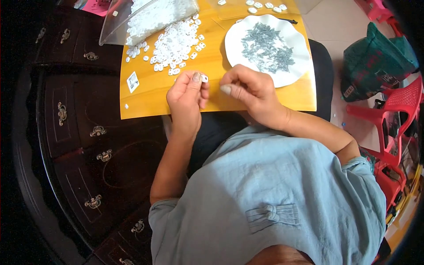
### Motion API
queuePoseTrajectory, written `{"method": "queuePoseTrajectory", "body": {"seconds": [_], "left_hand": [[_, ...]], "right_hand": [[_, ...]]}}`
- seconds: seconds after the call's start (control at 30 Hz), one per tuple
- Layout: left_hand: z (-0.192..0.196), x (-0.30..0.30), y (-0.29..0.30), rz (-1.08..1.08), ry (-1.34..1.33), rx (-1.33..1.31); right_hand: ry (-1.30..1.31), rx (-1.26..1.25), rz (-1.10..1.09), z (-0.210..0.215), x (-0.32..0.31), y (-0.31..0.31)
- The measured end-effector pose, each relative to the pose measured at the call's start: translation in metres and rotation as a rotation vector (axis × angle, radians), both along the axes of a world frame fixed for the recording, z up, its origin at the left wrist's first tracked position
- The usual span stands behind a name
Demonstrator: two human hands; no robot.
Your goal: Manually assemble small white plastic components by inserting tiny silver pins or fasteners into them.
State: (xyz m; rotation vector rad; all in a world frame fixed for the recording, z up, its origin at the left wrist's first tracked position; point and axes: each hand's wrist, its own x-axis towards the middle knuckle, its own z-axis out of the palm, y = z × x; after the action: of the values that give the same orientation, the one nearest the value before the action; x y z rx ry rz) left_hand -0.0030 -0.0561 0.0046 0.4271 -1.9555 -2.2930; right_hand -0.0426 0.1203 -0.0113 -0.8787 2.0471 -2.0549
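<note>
My left hand (187,90) pinches a small white oval plastic piece (204,78) between thumb and fingers, above the near part of the yellow table. My right hand (254,90) is curled to its right, thumb and forefinger together; what they hold, if anything, is too small to make out. Beyond my left hand lies a loose heap of the same white pieces (176,46), each with small holes. A white scalloped plate (234,44) stands just past my right hand, with many thin grey metal pins (267,46) scattered on it.
A clear plastic bin (115,28) full of white pieces tips toward the heap. Several pieces (268,5) lie at the far edge of the yellow table (150,101). Dark wooden drawers (73,115) flank the left; a green bag (375,66) and a red plastic chair (399,99) are at right.
</note>
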Motion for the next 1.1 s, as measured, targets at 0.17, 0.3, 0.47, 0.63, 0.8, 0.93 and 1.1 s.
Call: {"method": "queuePoseTrajectory", "body": {"seconds": [0.17,0.3,0.47,0.63,0.8,0.93,1.1], "left_hand": [[0.003,0.009,0.019,-0.18,-0.104,0.462],[0.001,0.009,0.035,-0.308,-0.102,0.612],[0.003,0.007,0.052,-0.303,-0.082,0.687],[-0.004,0.006,0.054,-0.269,-0.075,0.698],[0.0,0.011,0.058,-0.171,-0.027,0.724],[-0.002,0.012,0.061,-0.079,0.018,0.511],[0.001,0.012,0.061,0.018,0.049,0.435]], "right_hand": [[0.266,-0.135,-0.044,0.008,-0.015,0.004],[0.374,-0.147,-0.047,0.01,-0.015,0.006],[0.339,-0.121,-0.105,0.004,-0.017,0.008],[0.419,-0.08,-0.179,0.0,-0.017,0.007],[0.337,-0.106,-0.204,0.002,-0.014,0.006],[-0.007,-0.217,-0.154,0.001,-0.006,0.004],[-0.361,-0.408,-0.015,0.011,0.001,0.005]]}}
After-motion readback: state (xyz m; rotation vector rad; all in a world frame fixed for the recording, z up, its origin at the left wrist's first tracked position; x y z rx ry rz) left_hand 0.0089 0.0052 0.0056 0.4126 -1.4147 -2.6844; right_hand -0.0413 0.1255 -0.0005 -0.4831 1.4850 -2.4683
